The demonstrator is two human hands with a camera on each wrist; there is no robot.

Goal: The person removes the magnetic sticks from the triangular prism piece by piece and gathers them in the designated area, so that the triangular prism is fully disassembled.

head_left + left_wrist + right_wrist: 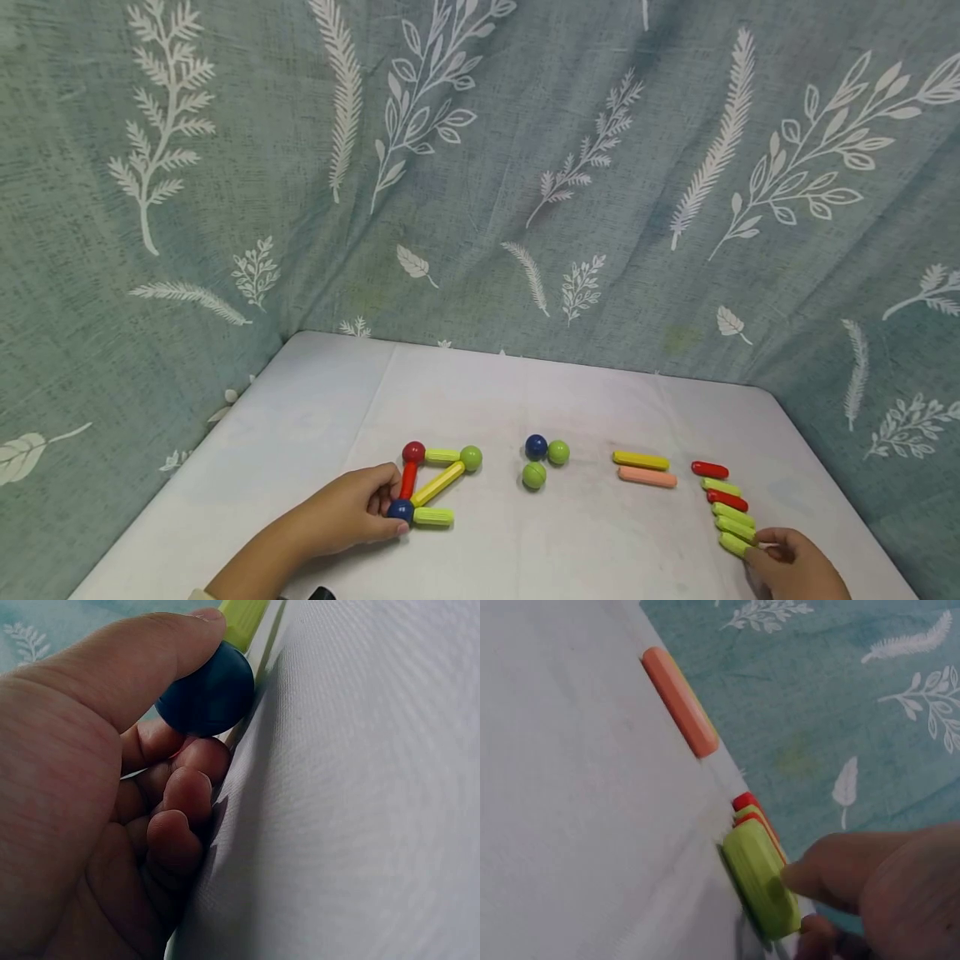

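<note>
A joined shape of balls and rods lies at the left of the white table. It has a red ball (414, 452), a red rod (408, 481), a short green rod (442, 456), a green ball (471, 457), a yellow rod (438, 483) and a blue ball (401, 511). Another short green rod (433, 517) sticks out from the blue ball. My left hand (348, 508) grips the blue ball (210, 694) between thumb and fingers. At the right, my right hand (798, 567) pinches the nearest green rod (761, 881), at the end of a row of short rods.
Mid-table sit a loose blue ball (536, 447) and two green balls (558, 452). Right of them lie a long yellow rod (641, 460) and an orange rod (647, 477). The row holds several red and green rods (727, 500). Patterned cloth (480, 208) hangs behind.
</note>
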